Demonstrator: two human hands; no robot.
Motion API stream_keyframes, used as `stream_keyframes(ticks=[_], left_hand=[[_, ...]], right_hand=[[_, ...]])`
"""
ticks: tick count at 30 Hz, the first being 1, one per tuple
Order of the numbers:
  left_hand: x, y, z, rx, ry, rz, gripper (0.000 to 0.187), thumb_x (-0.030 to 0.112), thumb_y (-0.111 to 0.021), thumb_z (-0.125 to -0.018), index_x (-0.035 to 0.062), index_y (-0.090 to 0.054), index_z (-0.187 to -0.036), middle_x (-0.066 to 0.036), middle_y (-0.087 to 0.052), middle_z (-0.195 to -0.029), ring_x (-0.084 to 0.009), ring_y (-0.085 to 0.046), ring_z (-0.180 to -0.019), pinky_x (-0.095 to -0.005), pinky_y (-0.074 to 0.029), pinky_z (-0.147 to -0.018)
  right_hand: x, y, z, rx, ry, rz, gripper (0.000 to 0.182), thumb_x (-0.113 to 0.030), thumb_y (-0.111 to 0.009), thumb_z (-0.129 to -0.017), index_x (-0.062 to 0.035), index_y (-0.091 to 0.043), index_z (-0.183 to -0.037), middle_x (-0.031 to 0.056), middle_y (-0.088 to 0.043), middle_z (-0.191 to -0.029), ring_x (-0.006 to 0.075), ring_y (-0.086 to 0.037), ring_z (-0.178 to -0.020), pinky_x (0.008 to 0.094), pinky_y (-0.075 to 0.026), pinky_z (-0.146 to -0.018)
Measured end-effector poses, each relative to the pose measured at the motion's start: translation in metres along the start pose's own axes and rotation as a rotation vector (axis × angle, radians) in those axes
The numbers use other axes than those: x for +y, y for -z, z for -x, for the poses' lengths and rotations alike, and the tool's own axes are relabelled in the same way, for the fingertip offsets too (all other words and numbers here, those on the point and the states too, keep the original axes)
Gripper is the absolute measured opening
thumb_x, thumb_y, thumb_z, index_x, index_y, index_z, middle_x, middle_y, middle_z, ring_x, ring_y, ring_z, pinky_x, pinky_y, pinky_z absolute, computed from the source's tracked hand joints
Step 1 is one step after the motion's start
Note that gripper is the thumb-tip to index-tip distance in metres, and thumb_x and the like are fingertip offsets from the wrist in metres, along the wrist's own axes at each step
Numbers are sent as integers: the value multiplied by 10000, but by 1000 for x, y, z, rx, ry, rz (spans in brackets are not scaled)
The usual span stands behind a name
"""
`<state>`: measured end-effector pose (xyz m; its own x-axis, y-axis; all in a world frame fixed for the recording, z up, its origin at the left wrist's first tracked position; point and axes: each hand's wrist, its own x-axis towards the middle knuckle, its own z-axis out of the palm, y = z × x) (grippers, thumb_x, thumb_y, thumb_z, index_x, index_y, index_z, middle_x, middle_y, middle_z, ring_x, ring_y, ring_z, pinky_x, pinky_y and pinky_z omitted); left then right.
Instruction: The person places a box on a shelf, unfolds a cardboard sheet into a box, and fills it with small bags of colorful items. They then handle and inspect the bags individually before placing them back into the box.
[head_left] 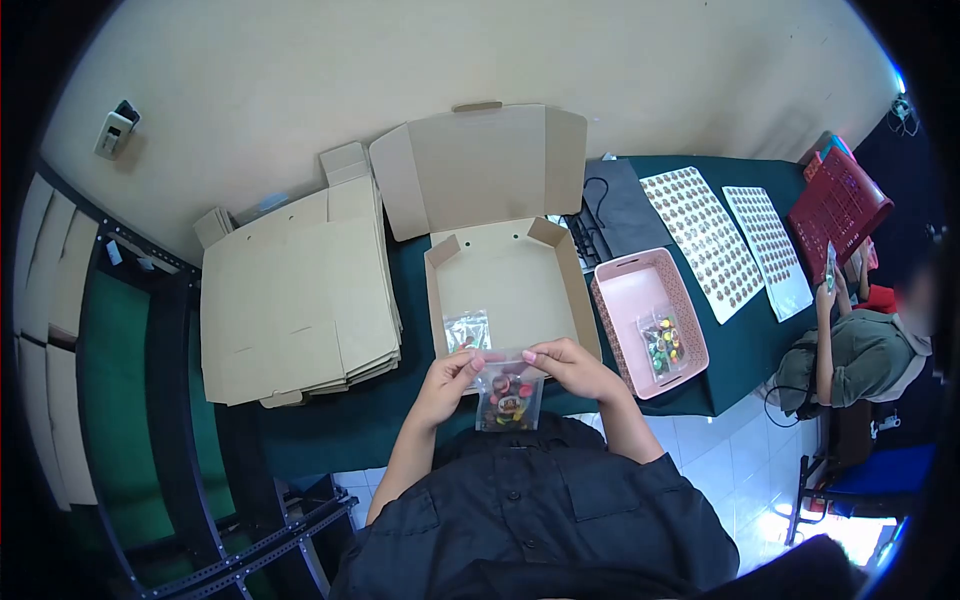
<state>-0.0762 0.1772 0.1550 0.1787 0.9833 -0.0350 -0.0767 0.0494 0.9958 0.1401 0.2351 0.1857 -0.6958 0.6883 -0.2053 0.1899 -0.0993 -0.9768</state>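
Between my hands hangs a clear plastic pouch (509, 408) with small colourful pieces inside and a round label on its front. My left hand (445, 388) pinches its top left edge, and my right hand (572, 367) pinches the top right edge. The pouch is upright, near my body, in front of an open cardboard box (505, 275). Inside that box, at the near left corner, lies another clear pouch (466, 328), partly hidden behind my left hand. To the right, a pink basket (622, 350) holds a pouch of colourful pieces (662, 345).
A stack of flattened cardboard boxes (290, 290) lies at left. Sticker sheets (703, 240) are spread at right, near a tilted dark red basket (840, 205). A keyboard (588, 238) is partly behind the box. Another person (860, 355) sits at far right, holding a pouch.
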Motion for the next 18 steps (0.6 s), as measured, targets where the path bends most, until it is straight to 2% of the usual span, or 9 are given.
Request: stream_keyframes(ticks=[1,3,4,6,8,9,12,16,18], left_hand=[[-2,1,-2,0,2,-3,176,129,-568,-854,-5,-637,-946,-90,-625,-919,-159,-556,-962,-294,-383,-911],[-6,0,-7,418,-196,79,226,185,-533,-881,6,-599,-1002,-87,-605,-992,-155,-541,-988,-299,-369,-931],[-3,4,-7,451,-232,20,223,188,-497,-898,18,-572,-1021,-79,-589,-1034,-150,-531,-1000,-296,-371,-927],[6,0,-5,345,-151,133,339,240,-546,-874,-5,-529,-1108,-111,-559,-1111,-187,-496,-1059,-315,-347,-947],[-12,-16,-9,182,-252,223,574,384,-576,-838,-2,-432,-1237,-132,-456,-1260,-207,-412,-1168,-328,-314,-980],[-21,-20,-8,151,-111,124,733,488,-575,-803,-2,-356,-1301,-142,-334,-1362,-226,-323,-1243,-346,-286,-1003],[-5,-41,-5,172,-154,246,700,398,-637,-791,-12,-366,-1290,-146,-357,-1324,-226,-402,-1184,-354,-235,-1036],[-16,-39,1,174,-104,180,642,342,-647,-798,-21,-398,-1265,-132,-458,-1225,-195,-459,-1124,-353,-213,-1047],[-20,-42,-1,280,-171,51,460,328,-612,-831,7,-534,-1150,-96,-595,-1031,-173,-552,-970,-327,-363,-939]], right_hand=[[1,2,0,0,1,-3,268,-183,-481,-905,43,-623,-930,92,-648,-821,108,-568,-797,263,-435,-753],[2,5,-2,400,138,168,214,-120,-492,-876,31,-611,-972,133,-640,-876,181,-592,-819,287,-439,-773],[-1,4,-3,400,138,169,214,-120,-492,-876,31,-611,-972,133,-640,-876,181,-592,-819,287,-439,-773],[-9,-5,-8,680,458,518,230,-67,-517,-827,13,-592,-1029,159,-621,-928,276,-578,-874,323,-438,-807],[-10,-22,-14,611,517,604,274,-48,-549,-784,-1,-584,-1051,154,-587,-998,321,-543,-930,354,-430,-833],[-11,-34,-17,548,492,521,294,-59,-564,-776,-7,-573,-1066,152,-567,-1019,314,-534,-956,359,-427,-833],[2,-43,-22,461,442,423,398,-94,-624,-746,-23,-529,-1125,150,-506,-1066,307,-507,-998,363,-416,-836],[0,-43,-28,648,477,554,433,-157,-677,-724,-25,-527,-1109,138,-512,-1024,305,-478,-999,365,-371,-895],[-4,-45,-28,686,369,127,423,-173,-686,-724,-19,-532,-1086,121,-527,-1047,265,-461,-1047,359,-359,-903]])
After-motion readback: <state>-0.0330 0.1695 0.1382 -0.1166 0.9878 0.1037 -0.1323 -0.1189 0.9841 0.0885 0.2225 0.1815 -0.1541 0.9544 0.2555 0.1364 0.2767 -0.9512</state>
